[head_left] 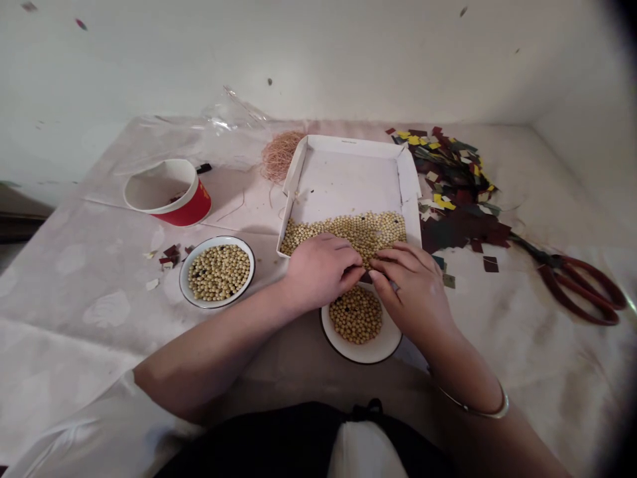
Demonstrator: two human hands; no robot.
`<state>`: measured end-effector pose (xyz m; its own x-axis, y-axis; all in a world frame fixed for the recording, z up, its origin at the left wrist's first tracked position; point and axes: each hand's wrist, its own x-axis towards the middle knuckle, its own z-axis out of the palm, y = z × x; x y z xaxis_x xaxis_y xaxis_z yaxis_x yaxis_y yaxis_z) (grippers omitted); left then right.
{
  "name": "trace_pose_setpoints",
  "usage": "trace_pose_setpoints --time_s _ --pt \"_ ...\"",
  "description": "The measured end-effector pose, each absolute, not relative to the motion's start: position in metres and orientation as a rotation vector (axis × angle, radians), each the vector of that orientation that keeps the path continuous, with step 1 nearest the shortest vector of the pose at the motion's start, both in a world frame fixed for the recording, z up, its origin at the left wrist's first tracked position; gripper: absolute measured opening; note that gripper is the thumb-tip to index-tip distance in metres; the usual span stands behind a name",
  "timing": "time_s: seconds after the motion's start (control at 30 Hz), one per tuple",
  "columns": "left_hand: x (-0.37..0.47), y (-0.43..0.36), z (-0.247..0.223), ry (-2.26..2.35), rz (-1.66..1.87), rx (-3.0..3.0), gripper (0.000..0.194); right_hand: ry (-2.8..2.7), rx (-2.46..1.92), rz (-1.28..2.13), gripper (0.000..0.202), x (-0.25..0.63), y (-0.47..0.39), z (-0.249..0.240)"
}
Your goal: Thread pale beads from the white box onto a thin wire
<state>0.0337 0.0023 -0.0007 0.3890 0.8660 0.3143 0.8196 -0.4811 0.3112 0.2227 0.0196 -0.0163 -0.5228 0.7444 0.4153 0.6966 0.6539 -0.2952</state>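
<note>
My left hand and my right hand meet at the near edge of a shallow white cardboard box. The fingers of both are bent inward, fingertips close together; anything pinched in them is too small or hidden to name. Pale yellow beans with a few dark ones lie in the near half of the box, just beyond my fingers. Directly below my hands sits a dark-rimmed white bowl of similar beans, partly covered by them. A second white bowl, also holding beans, stands left of my left forearm.
At the left is a red and white paper cup, near dark scraps. Coppery wire or fibre and clear plastic lie behind. Right of the box are a heap of coloured chips and red-handled scissors.
</note>
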Motion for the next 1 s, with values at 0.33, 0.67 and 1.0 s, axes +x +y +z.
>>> trace_pose_setpoints --time_s 0.33,0.67,1.0 --pt "0.0341 0.0023 0.0008 1.534 0.69 2.535 0.018 -2.353 -1.16 0.233 0.016 0.2233 0.0208 -0.0137" --pt "0.0331 0.0027 0.0006 1.502 0.704 2.525 0.017 -2.293 -1.153 0.283 0.012 0.223 0.0212 -0.0138" --pt "0.0333 0.0034 0.0004 1.512 0.689 2.537 0.017 -2.237 -1.173 0.35 0.006 0.2223 0.0197 -0.0121"
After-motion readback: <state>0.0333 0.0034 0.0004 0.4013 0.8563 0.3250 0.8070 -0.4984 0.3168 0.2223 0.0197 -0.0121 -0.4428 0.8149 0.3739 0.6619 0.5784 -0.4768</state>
